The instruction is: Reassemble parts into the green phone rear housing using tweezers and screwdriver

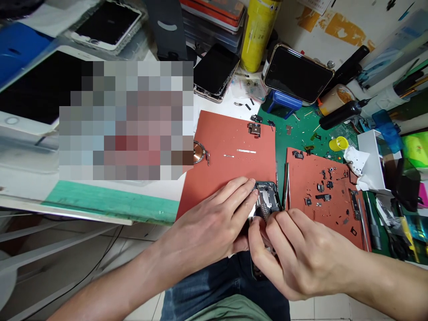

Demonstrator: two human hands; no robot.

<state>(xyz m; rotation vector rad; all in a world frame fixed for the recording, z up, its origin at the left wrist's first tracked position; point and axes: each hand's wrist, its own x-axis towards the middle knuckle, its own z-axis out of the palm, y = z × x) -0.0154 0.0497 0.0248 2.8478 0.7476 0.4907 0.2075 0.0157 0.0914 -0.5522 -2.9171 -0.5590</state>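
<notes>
Cluttered workbench (pixel 230 105), flat brick-red mat (pixel 230 147): slim dark-rimmed opened phone (pixel 269 196) between both hands, lower end over blue-denim lap (pixel 200 281).
Left hand (pixel 219 216) grips its left side, fingers pressed together; right hand (pixel 299 254) pinches thumb to forefinger, can't tell on what. Risk: overhanging phone could tip if left grip eases; a right-hand slip could scatter tiny black-and-silver parts (pixel 323 197). Phone: silver-and-black innards exposed, lower half mostly hidden.
</notes>
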